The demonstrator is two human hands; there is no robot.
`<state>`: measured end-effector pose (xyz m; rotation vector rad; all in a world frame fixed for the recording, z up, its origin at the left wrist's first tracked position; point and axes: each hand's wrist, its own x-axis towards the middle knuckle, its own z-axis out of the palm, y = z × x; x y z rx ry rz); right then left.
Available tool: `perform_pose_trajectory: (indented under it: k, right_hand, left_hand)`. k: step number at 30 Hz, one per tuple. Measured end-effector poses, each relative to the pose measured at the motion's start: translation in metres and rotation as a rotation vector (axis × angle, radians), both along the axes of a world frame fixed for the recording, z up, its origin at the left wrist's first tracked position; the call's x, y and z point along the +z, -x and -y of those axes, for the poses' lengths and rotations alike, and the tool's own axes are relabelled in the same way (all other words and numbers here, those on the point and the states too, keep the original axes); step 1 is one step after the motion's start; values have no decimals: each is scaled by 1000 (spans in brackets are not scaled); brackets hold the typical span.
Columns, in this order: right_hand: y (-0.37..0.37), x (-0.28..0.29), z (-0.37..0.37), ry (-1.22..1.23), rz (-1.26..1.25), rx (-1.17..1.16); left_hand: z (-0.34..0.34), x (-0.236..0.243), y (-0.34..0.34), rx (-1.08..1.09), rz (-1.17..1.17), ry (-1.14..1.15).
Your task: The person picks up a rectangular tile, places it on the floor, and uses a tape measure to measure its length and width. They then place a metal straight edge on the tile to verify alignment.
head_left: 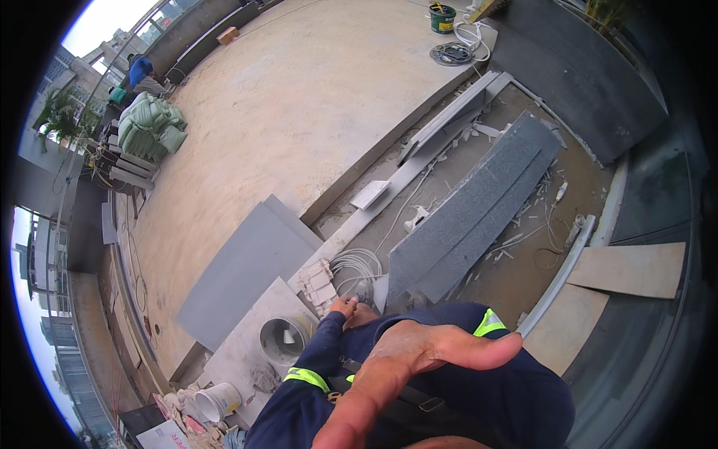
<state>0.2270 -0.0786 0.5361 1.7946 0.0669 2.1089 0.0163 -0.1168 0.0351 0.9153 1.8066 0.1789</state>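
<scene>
My right hand (426, 349) looms large and close in front of my navy clothing. Its thumb stretches to the right and a finger reaches toward the lower left, with nothing between them. Farther off, my left hand (345, 305) comes out of a navy sleeve with a yellow-green reflective band (307, 379). Its fingers look curled; whether something small is in them is hidden. Nearest to it lie some broken pale pieces (317, 283) and a coil of light grey cable (357, 263). A white-grey bucket (287, 339) stands just left of my left forearm.
Long dark grey slabs (479, 209) lie ahead on the right amid scattered offcuts. A grey sheet (243, 266) rests at the raised floor's edge (351, 176). Another bucket (218, 401) tips among rubble at lower left. Green sacks (149, 123) and a crouching person (142, 71) are far left.
</scene>
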Motion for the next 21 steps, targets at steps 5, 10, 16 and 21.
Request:
perform_pose_trajectory:
  k: [5, 10, 16, 21]
  right_hand:
    - [-2, -15, 6, -84, 51, -162]
    - [-15, -11, 7, -55, 94, -202]
    - [-23, -7, 12, 10, 131, -169]
    - [-16, -5, 28, 133, 130, -86]
  left_hand:
    - [-4, -1, -4, -64, 18, 47]
    - [-2, -16, -6, -50, 24, 19]
    - [-1, -23, 2, -144, -26, -29]
    - [-5, -4, -16, -163, -77, -18]
